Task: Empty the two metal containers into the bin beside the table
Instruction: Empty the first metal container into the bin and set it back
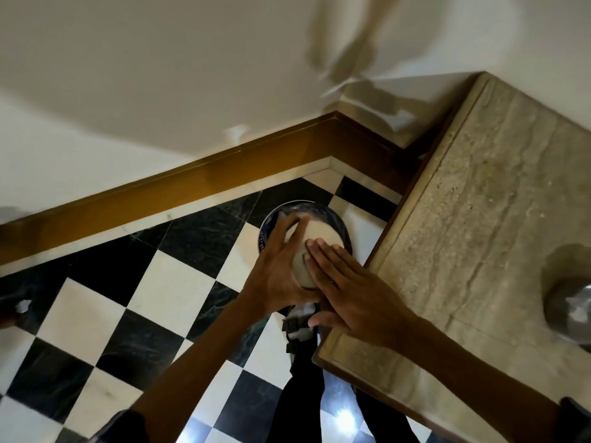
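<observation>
A round dark bin (289, 207) stands on the floor next to the table corner. Directly above it my left hand (278, 276) grips a metal container (319, 241) from its left side. The container is tipped over, and its pale, shiny base faces me. My right hand (348, 292) lies flat on that base with the fingers stretched out, holding nothing. The container's mouth and contents are hidden. A second metal container (572, 314), with something white inside, stands on the table (479, 203) at the right edge of view.
The floor (166, 282) is black and white chequered tile, with a brown skirting board (192, 183) along the pale wall. The stone tabletop has a wooden edge close to my right forearm. My legs and a sandalled foot (299, 327) are below the hands. A white scrap (24, 306) lies far left.
</observation>
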Available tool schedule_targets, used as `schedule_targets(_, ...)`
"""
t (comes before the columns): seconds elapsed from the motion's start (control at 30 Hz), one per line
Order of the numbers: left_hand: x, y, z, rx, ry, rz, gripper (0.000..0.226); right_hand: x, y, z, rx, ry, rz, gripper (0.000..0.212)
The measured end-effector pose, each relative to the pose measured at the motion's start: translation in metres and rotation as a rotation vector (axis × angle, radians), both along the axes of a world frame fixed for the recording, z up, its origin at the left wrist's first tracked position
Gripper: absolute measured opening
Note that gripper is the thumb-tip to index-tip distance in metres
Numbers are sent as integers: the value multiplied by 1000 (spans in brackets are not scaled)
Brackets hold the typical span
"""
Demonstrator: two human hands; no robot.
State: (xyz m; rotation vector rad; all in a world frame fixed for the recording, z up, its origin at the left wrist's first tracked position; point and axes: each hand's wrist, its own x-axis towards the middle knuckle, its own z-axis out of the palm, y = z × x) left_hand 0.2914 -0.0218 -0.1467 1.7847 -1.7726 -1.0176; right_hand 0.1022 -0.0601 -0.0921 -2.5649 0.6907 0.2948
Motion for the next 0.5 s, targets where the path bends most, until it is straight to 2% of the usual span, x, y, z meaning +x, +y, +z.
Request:
schedule_targets(0.1, -1, 3, -2, 6, -6, 26, 128, -2, -3, 4, -32, -31, -73, 97)
schedule_targets(0.2, -2, 0, 2, -3, -1, 9, 128, -1, -1, 0, -22, 33, 12, 101)
schedule_targets(0.43, -2, 1, -1, -23, -12, 1, 125, 6, 2, -3, -20, 36, -6, 97)
schedule_targets(0.5, -4, 1, -2, -30, -13, 25, 124, 8, 4, -2, -13, 6, -74, 95)
